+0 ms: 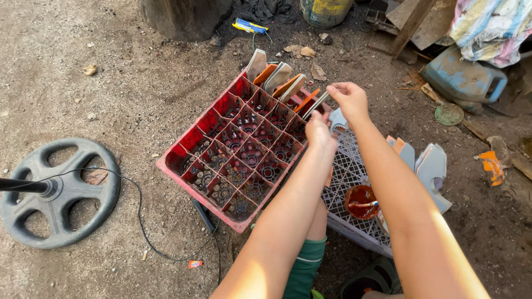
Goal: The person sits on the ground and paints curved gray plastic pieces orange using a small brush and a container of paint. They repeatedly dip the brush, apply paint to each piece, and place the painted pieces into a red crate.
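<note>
1. A flat shoe-sole piece, grey with an orange face, stands on edge in the far corner cell of a red bottle crate on the dirt ground.
2. It looks light, thin and fairly stiff with some flex; likely best pinched by its top edge, where it clears the cell wall.
3. The right hand is curled above that piece, fingertips pinched at or just over its top; whether it truly grips it is hard to tell from this angle.
4. The left hand rests closed at the crate's near corner, just beside the same cell.
5. More sole pieces stand in a row along the crate's far edge; the other cells are empty.
6. Just right of it, a white mesh crate carries a small bowl of reddish glue with a brush, and loose grey pieces.
7. Farther out: a wheel-shaped stand base and a blue jerrycan.
</note>
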